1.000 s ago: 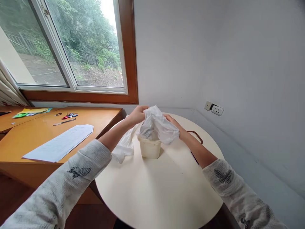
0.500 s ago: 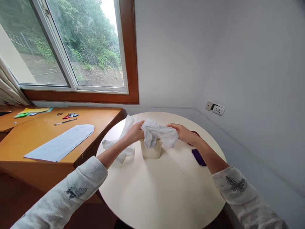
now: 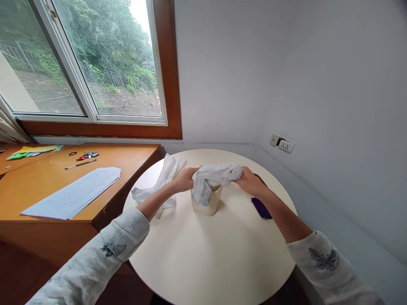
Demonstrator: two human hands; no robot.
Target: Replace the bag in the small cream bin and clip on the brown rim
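Observation:
A crumpled white plastic bag (image 3: 219,173) stretches between my two hands over a cream-coloured container (image 3: 213,208). My left hand (image 3: 184,180) grips the bag's left end, beside the container's rim. At the other end, my right hand (image 3: 249,182) is closed on the bag, its fingertips partly behind the plastic. One part of the bag hangs down over the container's front. The container stands upright on the round table (image 3: 216,254), and the plastic hides most of its opening. To the left of it, another thin clear-white plastic bag (image 3: 167,173) lies spread out.
A dark purple cloth (image 3: 261,208) lies beneath my right forearm, with a brown object (image 3: 260,178) partly hidden behind my right wrist. On the wooden desk (image 3: 133,159) at left are papers (image 3: 76,192), a pen (image 3: 80,164) and keys (image 3: 90,155). Walls border the table behind and right.
Both hands have shifted slightly with the bag, which now hangs lower over the container's front. My right hand has closed in around the bag's end. The whole view has turned a little right.

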